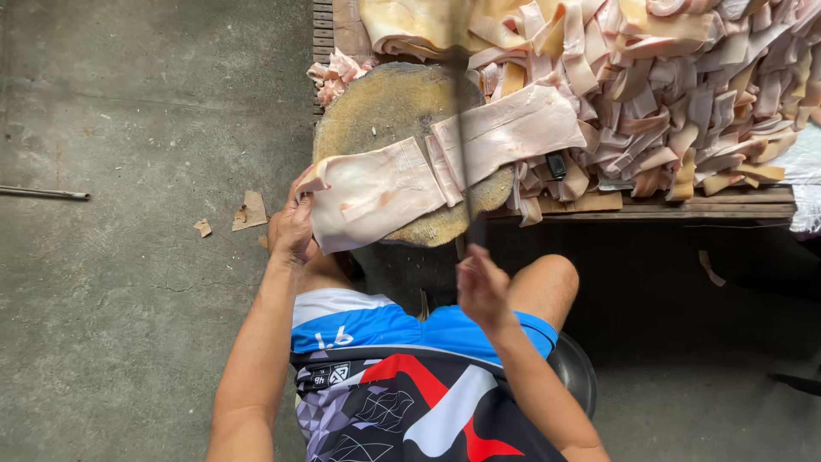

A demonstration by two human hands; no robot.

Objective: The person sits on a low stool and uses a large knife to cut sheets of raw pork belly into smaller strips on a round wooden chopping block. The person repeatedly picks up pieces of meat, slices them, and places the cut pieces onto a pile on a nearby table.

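Pale pink meat, tan block, grey floor

Skin sheet (368, 195) pale pink-white; strip pile (684, 94) pink, cream, some tan-yellow. Chopping block (389, 107) tan-brown, speckled. Blade (466, 128) dark, blurred. Shorts (376, 325) blue, white trim. Shirt (410, 411) black with red and white swirls, grey geometric patch. Floor (128, 257) grey concrete.

I see a round, worn wooden chopping block (385, 107) carrying pale pink skin slabs (440, 162); right, a slatted wooden platform (710, 201), seemingly a pallet, bears heaped cut strips (684, 94).

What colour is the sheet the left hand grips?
Pale pink-white sheet, held by the left hand; head view.
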